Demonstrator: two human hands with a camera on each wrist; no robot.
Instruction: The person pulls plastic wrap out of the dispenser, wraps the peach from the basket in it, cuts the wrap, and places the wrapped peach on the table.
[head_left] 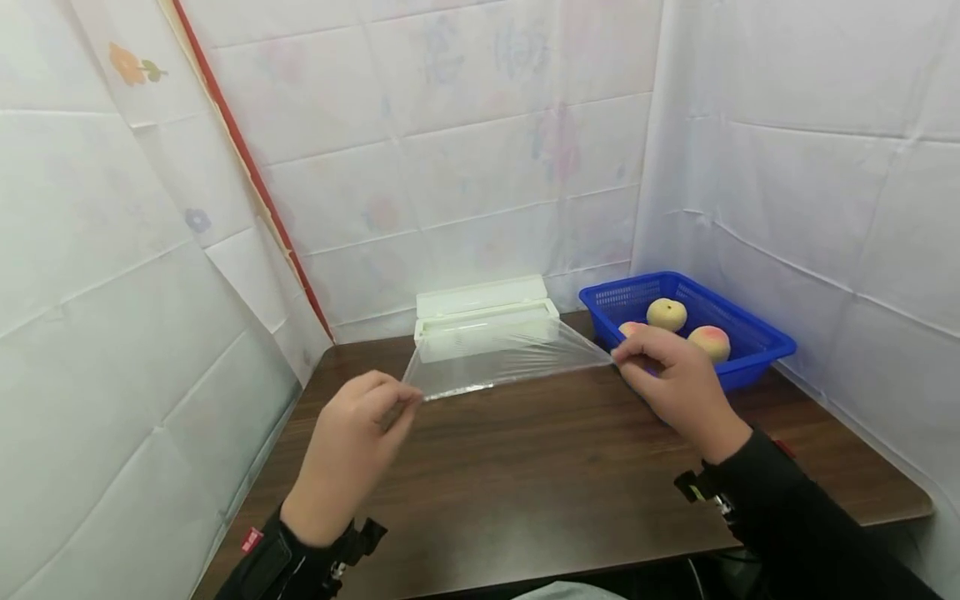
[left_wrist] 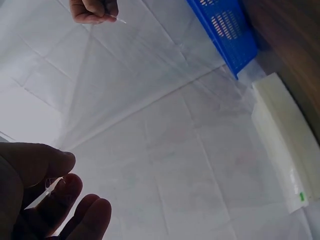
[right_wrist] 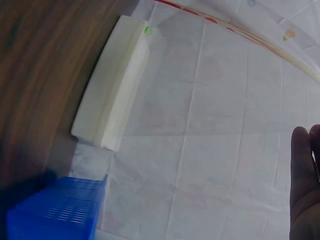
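A sheet of clear plastic wrap [head_left: 510,354] stretches between both hands above the table, running back to an opened white wrap dispenser box [head_left: 487,312] by the rear wall. My left hand [head_left: 352,442] pinches the sheet's left corner between thumb and fingers. At the other corner my right hand [head_left: 675,387] pinches the wrap, in front of the blue basket's near side. In the left wrist view the left thumb and fingers [left_wrist: 60,165] come together at the film's edge. Only part of the right hand [right_wrist: 305,175] shows at the edge of the right wrist view.
A blue plastic basket [head_left: 757,346] at the back right holds several peaches [head_left: 666,314]. The dark wooden table [head_left: 540,475] runs up to hanging white sheets [head_left: 465,125] on the left, back and right. A red strip [head_left: 240,142] lines the left corner.
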